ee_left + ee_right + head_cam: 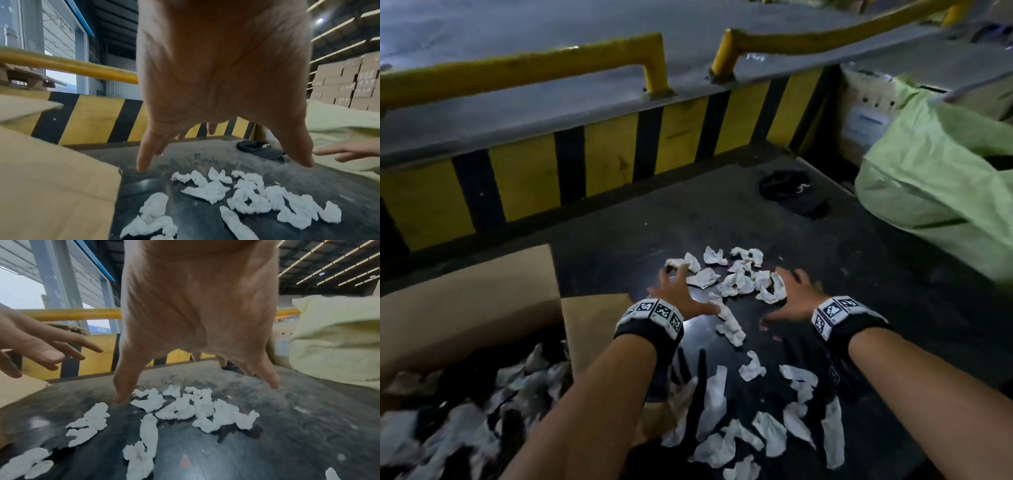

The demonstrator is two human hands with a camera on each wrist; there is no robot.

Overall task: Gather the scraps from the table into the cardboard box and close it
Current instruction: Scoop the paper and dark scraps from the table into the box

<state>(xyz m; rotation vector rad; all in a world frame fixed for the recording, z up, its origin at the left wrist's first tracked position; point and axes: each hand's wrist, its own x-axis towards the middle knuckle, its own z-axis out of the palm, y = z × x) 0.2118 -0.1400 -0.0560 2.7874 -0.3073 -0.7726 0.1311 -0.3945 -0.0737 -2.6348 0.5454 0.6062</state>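
Note:
Several white crumpled scraps [736, 277] lie in a cluster on the dark table [876, 308], with more scraps [767, 428] nearer to me. My left hand [678, 291] spreads its fingers at the cluster's left side, empty. At the cluster's right side my right hand [796, 294] is spread the same way, holding nothing. The open cardboard box [465, 308] stands at the left and holds scraps [458, 421] inside. In the left wrist view the palm [222, 65] hovers over the scraps [246, 194]. The right wrist view shows spread fingers [123, 386] above the scraps [185, 405].
A pale green sack [935, 164] lies at the right rear of the table. A dark cap [791, 192] rests behind the scraps. A yellow and black striped barrier [602, 161] with yellow rails [517, 68] runs along the far edge.

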